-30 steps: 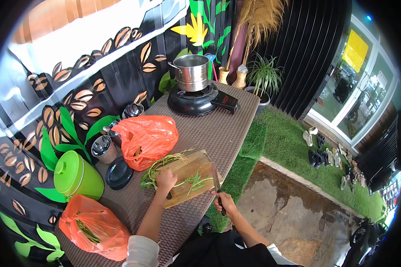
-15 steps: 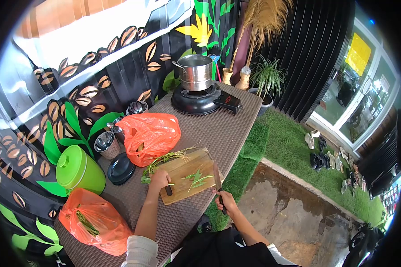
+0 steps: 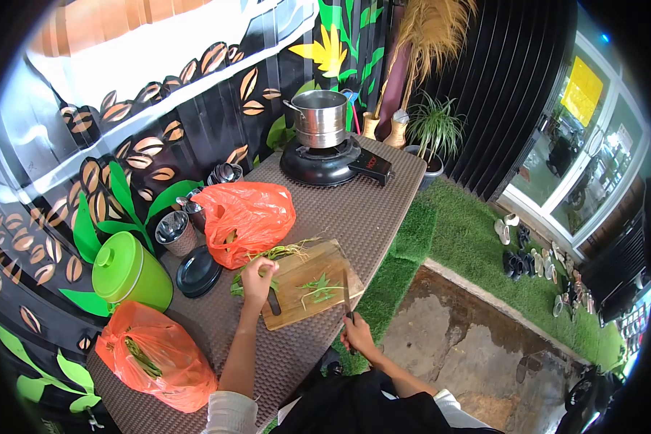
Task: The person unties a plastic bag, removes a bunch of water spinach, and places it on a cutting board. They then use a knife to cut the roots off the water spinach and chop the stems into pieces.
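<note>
My right hand (image 3: 358, 334) grips the dark handle of a knife (image 3: 346, 289), its blade pointing away from me over the right edge of a wooden cutting board (image 3: 291, 315). My left hand (image 3: 257, 281) is at the board's left edge, fingers pinched together. What they hold, if anything, cannot be made out. Behind and below that hand lies a bunch of leafy greens with stringy roots (image 3: 286, 251), partly hidden by it. Cut green stems and leaves (image 3: 320, 291) lie on the middle of the board.
Orange plastic bags (image 3: 249, 217) sit behind the board and at the near left, the near one (image 3: 163, 372) holding greens. A green lidded bucket (image 3: 126, 278), dark plates (image 3: 197, 273) and a metal cup (image 3: 173, 230) stand left. A steel pot (image 3: 320, 123) sits on a portable stove (image 3: 318, 165).
My left hand has risen slightly and shifted left from the greens. My right hand and the knife have drawn a little toward me. The stems on the board lie slightly differently.
</note>
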Tool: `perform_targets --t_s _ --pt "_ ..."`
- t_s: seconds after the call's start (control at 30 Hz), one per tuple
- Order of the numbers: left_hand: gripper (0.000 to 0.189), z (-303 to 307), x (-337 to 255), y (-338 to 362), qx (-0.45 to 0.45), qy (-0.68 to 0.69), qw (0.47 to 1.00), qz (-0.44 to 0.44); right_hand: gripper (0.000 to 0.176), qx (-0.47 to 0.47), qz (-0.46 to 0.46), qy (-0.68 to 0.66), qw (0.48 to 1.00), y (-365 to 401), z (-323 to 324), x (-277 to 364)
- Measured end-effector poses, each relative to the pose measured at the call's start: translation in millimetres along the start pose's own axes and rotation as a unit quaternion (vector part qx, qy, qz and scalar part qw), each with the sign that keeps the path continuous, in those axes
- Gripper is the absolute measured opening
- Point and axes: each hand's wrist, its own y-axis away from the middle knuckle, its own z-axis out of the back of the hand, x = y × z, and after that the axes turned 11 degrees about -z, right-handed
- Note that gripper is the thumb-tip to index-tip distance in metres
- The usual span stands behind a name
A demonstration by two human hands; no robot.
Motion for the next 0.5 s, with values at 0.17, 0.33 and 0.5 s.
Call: perform_targets --t_s 0.17,0.33,0.5 --pt "0.009 -3.9 -23.2 -18.7 -0.133 0.102 0.986 -0.013 0.028 0.082 0.009 0.001 0.997 -9.3 -51.3 15.4" --pt "0.011 -12.4 -31.1 -11.1 -0.075 0.138 0.987 0.011 0.029 0.149 0.051 0.084 0.984 -21.1 -76.3 21.1" --pt "0.014 -30.0 -27.6 14.1 0.021 0.052 0.998 0.022 0.034 0.066 0.067 0.086 0.992 -11.8 -56.8 21.6"
